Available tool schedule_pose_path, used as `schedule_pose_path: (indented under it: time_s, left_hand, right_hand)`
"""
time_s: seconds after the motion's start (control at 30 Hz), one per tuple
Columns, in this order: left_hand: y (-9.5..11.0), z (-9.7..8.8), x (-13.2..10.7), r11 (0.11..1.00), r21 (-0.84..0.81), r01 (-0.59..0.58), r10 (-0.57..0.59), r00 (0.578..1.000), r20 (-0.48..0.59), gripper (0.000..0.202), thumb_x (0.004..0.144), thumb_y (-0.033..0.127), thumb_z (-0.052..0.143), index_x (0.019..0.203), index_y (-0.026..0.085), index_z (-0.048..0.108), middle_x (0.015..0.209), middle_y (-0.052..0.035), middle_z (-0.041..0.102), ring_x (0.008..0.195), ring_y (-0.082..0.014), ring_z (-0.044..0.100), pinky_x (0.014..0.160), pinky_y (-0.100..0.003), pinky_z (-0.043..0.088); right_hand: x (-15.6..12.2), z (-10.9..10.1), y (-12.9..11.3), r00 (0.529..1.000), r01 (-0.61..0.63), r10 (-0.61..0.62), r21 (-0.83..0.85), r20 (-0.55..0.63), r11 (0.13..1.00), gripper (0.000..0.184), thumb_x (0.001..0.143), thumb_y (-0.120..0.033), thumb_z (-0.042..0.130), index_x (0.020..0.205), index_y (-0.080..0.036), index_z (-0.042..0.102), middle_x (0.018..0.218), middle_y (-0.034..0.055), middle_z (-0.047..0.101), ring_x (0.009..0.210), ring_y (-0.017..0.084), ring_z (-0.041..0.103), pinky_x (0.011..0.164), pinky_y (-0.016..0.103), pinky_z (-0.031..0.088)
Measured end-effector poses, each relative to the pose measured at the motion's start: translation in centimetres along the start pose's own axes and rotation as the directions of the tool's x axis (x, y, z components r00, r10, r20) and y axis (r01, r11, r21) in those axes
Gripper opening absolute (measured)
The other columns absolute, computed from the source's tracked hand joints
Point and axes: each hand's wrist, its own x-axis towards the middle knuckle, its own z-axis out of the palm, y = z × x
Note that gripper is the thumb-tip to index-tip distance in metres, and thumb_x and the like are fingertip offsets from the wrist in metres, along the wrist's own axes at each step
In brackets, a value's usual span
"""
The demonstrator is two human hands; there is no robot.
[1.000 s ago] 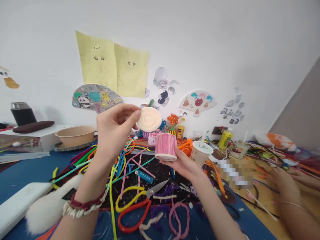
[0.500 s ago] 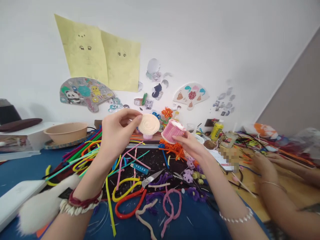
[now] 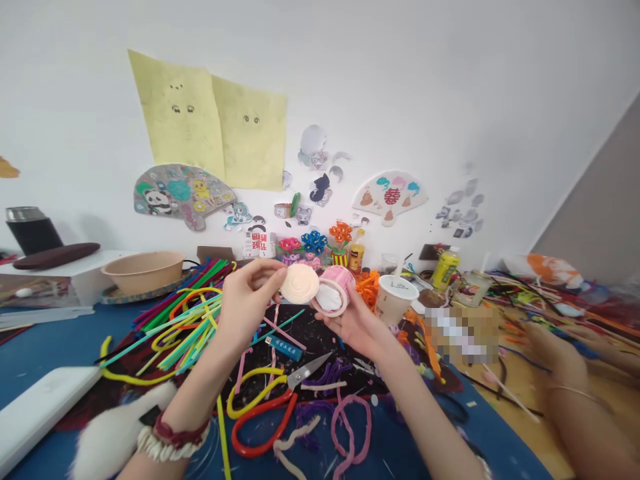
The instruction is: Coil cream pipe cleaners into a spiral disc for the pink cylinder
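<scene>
Between thumb and fingers, my left hand point(image 3: 255, 287) pinches a cream-coloured disc point(image 3: 300, 285) with a spiral surface. Just to its right, my right hand point(image 3: 357, 320) is wrapped round a small pink ribbed pot point(image 3: 336, 290). The pot is tilted so that one end with a cream rim and white middle faces me. Disc and pot are close together; whether they touch I cannot tell. Below them lie scissors point(image 3: 280, 393) with one yellow and one red handle, a blue lighter point(image 3: 285, 347) and pink pipe cleaners point(image 3: 353, 427).
Bundled coloured pipe cleaners point(image 3: 185, 320) lie left, near a tan bowl point(image 3: 145, 270). A lidded cup with a straw point(image 3: 395, 300) stands beyond my right hand. Pipe-cleaner flowers point(image 3: 314, 241) line the wall. Another person's arms point(image 3: 575, 387) are at the right. A white plush item point(image 3: 115, 433) lies front left.
The pot has turned so its cream-rimmed end faces me. Both hands are lower, and the pot has come nearer the disc. The view has shifted, bringing the lidded cup into sight.
</scene>
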Motion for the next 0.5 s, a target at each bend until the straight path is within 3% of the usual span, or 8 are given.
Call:
schedule_pose_path:
  time_s: [0.2,0.5]
  left_hand:
    - [-2.6,1.0,-1.2,0.990,-0.094,0.103,-0.103,0.995,0.009,0.025,0.077,0.035,0.075,0.087,0.013,0.069,0.071,0.0002,0.067,0.050,-0.0067,0.054,0.046,-0.017,0.041]
    - [-3.4,0.7,-2.2,0.983,-0.089,0.161,-0.162,0.987,-0.014,0.022,0.080,0.030,0.073,0.093,0.015,0.067,0.072,0.0006,0.068,0.058,-0.0091,0.061,0.049,-0.016,0.043]
  right_hand:
    - [0.6,0.0,2.4,0.999,-0.032,0.034,0.136,-0.014,0.990,0.053,0.081,-0.062,0.069,0.113,-0.019,0.070,0.091,0.0055,0.078,0.074,0.015,0.071,0.072,0.023,0.057]
    - [0.8,-0.6,3.5,0.986,-0.125,0.148,0.238,-0.081,0.963,0.044,0.087,-0.054,0.067,0.103,-0.014,0.075,0.086,0.0100,0.079,0.068,0.014,0.070,0.066,0.021,0.057]
